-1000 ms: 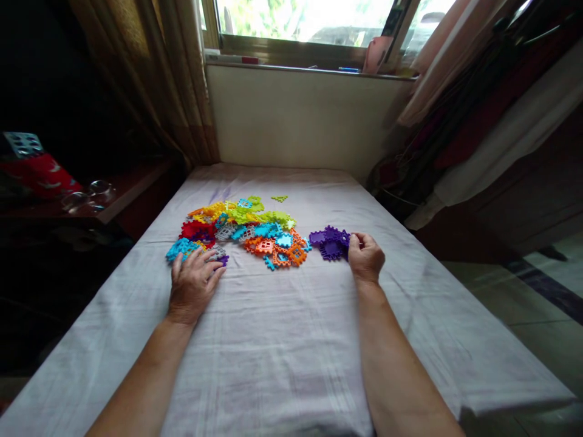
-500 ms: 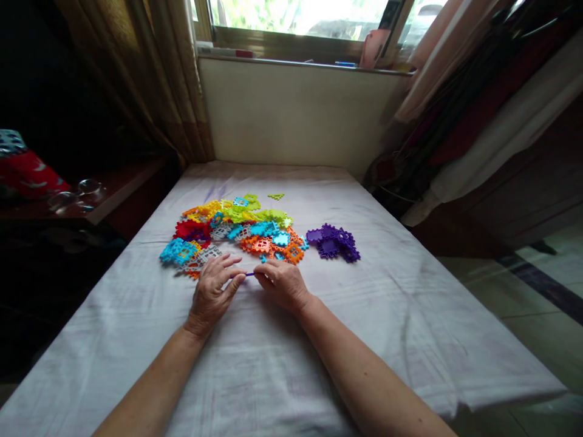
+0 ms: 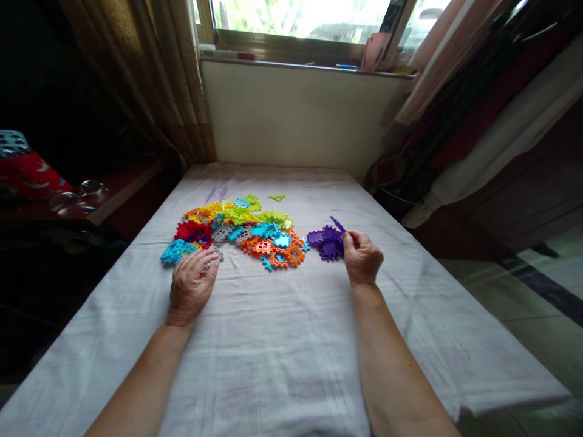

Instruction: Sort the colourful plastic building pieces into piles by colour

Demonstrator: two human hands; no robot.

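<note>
My right hand (image 3: 363, 257) pinches a thin purple interlocking tile (image 3: 337, 224), tilted on edge, at the right side of a small heap of purple tiles (image 3: 326, 241). The hand hides part of that heap. On the left, my left hand (image 3: 194, 280) rests over grey tiles (image 3: 219, 254) with its fingers stretched and the thumb apart. A bit of orange shows under those fingers. Beyond it lie blue tiles (image 3: 175, 251) and red tiles (image 3: 189, 229). Orange tiles (image 3: 264, 245) and lime green tiles (image 3: 241, 215) lie between the two hands, farther back.
A pale cloth (image 3: 282, 340) covers the table. One green triangular tile (image 3: 277, 197) lies apart near the back. Glasses (image 3: 77, 197) and a red patterned item (image 3: 31, 175) sit on a side surface at left. Clothes (image 3: 478, 139) hang at right.
My hands have moved apart. The right hand has carried the purple tile rightward to the purple heap, while the left has let go of it and shifted left onto the grey tiles.
</note>
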